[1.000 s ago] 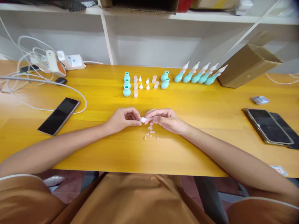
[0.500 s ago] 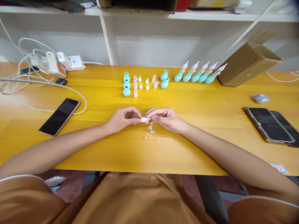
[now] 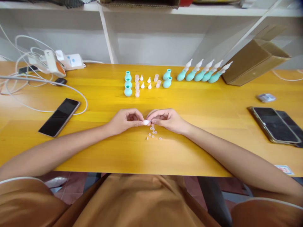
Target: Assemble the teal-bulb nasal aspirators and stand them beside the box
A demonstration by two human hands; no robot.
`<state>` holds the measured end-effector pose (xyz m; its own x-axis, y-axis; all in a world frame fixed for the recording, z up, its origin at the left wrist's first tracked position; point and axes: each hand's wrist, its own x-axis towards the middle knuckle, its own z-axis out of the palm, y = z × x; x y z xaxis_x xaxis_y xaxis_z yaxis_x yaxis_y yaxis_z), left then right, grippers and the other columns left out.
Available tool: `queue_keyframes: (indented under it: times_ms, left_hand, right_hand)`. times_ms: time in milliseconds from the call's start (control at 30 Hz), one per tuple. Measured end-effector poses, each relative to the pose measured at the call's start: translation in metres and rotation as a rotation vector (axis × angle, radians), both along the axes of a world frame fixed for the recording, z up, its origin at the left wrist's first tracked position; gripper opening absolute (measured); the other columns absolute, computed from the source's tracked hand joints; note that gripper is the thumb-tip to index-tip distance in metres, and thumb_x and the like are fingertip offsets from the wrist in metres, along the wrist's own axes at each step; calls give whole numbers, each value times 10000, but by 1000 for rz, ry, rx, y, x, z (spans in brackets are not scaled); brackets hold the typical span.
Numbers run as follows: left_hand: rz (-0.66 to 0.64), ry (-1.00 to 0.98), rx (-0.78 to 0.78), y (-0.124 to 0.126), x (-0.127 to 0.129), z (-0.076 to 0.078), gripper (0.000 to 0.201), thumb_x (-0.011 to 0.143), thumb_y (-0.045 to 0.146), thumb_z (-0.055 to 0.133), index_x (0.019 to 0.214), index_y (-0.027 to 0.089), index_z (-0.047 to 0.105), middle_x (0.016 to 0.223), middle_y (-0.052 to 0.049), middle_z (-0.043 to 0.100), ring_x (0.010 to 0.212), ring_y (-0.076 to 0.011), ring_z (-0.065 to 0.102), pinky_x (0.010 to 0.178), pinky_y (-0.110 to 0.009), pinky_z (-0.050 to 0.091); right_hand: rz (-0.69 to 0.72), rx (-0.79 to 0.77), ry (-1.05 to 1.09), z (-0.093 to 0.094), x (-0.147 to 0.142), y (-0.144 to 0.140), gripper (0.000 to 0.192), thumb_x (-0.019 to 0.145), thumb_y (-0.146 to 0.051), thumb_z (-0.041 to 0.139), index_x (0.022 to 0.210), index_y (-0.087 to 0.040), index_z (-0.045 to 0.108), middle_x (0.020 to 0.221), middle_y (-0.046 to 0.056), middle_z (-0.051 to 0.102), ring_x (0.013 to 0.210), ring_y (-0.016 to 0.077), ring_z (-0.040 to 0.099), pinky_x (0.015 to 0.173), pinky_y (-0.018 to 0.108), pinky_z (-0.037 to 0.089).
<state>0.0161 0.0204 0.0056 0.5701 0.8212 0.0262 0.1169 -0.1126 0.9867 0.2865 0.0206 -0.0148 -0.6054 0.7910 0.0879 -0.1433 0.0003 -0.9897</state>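
Note:
My left hand (image 3: pixel 124 120) and my right hand (image 3: pixel 167 119) meet at the middle of the yellow table (image 3: pixel 201 132), both pinching a small white cone-shaped tip (image 3: pixel 146 121) between their fingertips. Just below the hands lie several tiny clear beads (image 3: pixel 152 134). Farther back stand three teal bulbs (image 3: pixel 127 84) in a column, several loose white tips and clear caps (image 3: pixel 145 83), two more teal bulbs (image 3: pixel 167 78), and a row of several assembled teal bulbs with white tips (image 3: pixel 203 72).
A dark phone (image 3: pixel 59 116) lies at the left near white cables and chargers (image 3: pixel 47 64). Two phones (image 3: pixel 274 124) lie at the right, with a small grey packet (image 3: pixel 266 97) behind them. An open cardboard box (image 3: pixel 255 58) sits at the back right under white shelving.
My fingertips have drawn closer together around the white tip. The view has shifted slightly; nothing else on the table has moved.

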Motion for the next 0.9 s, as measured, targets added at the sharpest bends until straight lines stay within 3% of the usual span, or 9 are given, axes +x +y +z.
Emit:
queue_keyframes:
  times_ms: [500,733,833,900]
  left_hand:
    - [-28,75,66,-1,0,2,370,874,498,919,936,163,774,881,-48,785,752,-141,678,716,-271,507]
    - [-38,100,76,-2,1,2,362,883,500,898,933,170,759,874,-40,769,751,-141,664,701,-270,495]
    - [-34,105,94,-1,1,0,372,902,518,875,977,178,744,896,-41,761,774,-153,671,719,-282,517]
    - [9,106,186,1,-1,0,339,954,507,813,1023,186,729,947,-46,755,813,-167,680,753,-302,541]
  right_hand:
    - [1,5,-36,2,-4,-6,248,912,-361,936,1056,-182,842,977,60,853,780,130,783,744,256,656]
    - [-12,67,-50,1,-8,-9,243,923,-377,917,1040,-184,827,1014,69,835,790,126,757,734,265,637]
    - [-69,131,-81,0,-9,-8,257,922,-410,903,1026,-191,816,1028,69,819,777,131,734,720,281,620]
    - [-177,201,-136,-2,-7,-5,247,924,-409,882,1032,-199,809,1011,63,807,775,139,716,708,290,599]
